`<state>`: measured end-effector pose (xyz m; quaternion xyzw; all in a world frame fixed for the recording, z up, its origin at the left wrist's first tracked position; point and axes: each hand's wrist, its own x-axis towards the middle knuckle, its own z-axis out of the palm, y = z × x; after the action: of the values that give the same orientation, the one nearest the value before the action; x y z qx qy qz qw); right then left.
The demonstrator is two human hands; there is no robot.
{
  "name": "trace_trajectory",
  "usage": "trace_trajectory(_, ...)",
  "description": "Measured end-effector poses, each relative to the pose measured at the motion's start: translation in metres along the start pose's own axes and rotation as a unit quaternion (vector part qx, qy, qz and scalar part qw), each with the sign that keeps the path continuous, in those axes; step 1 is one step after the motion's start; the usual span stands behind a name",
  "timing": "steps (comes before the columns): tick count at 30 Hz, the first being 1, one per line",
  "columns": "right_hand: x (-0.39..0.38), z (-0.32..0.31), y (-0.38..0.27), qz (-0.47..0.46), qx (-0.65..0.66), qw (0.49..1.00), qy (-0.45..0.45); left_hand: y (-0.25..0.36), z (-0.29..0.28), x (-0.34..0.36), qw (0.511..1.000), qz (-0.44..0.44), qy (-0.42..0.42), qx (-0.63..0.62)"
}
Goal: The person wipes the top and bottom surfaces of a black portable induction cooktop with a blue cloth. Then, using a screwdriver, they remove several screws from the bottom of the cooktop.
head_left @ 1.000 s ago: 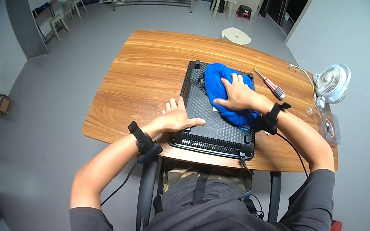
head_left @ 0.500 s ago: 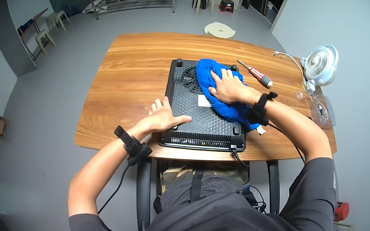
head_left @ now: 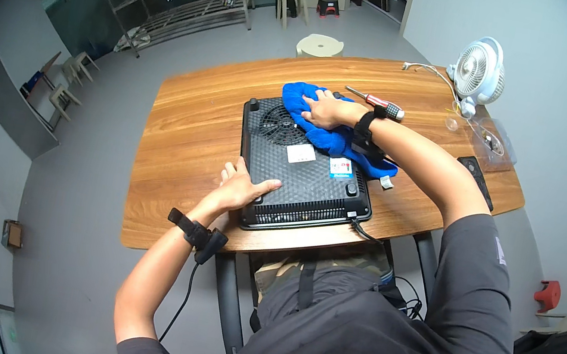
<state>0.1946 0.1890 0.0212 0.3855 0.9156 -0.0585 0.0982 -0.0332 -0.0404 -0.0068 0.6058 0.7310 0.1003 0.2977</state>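
A black induction cooktop (head_left: 288,174) lies upside down on the wooden table, its round vent, feet and slotted edge uppermost. My left hand (head_left: 242,186) clasps its near left side, thumb across the underside and fingers along the edge. Bunched over the cooktop's far right part is a blue cloth (head_left: 331,141), which covers some of the vent. My right hand (head_left: 327,110) presses on this cloth, fingers bent over it. A white label and a blue sticker (head_left: 341,168) show beside the cloth. From the near right corner runs a black cord (head_left: 365,232).
A screwdriver (head_left: 386,109) with a red and black handle lies beyond my right wrist. Farther right stand a white fan (head_left: 478,73) and a clear plastic tray (head_left: 493,147). A flat black object (head_left: 477,178) lies near my right forearm. A round stool (head_left: 319,46) stands past the far edge.
My right hand has slid the cloth toward the far left, and the blue sticker beneath has come into view. The left hand keeps its hold. The whole view has tilted.
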Motion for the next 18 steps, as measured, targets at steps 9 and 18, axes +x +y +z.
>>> trace_trajectory(9,-0.072,-0.006,-0.022,0.024,0.061,0.998,0.019,0.009,-0.007,-0.005,1.0,-0.026,-0.007,0.008)
trace_trajectory(18,-0.161,0.002,-0.043,-0.093,0.028,0.995,0.031,0.009,-0.004,-0.005,1.0,-0.025,0.002,0.005)
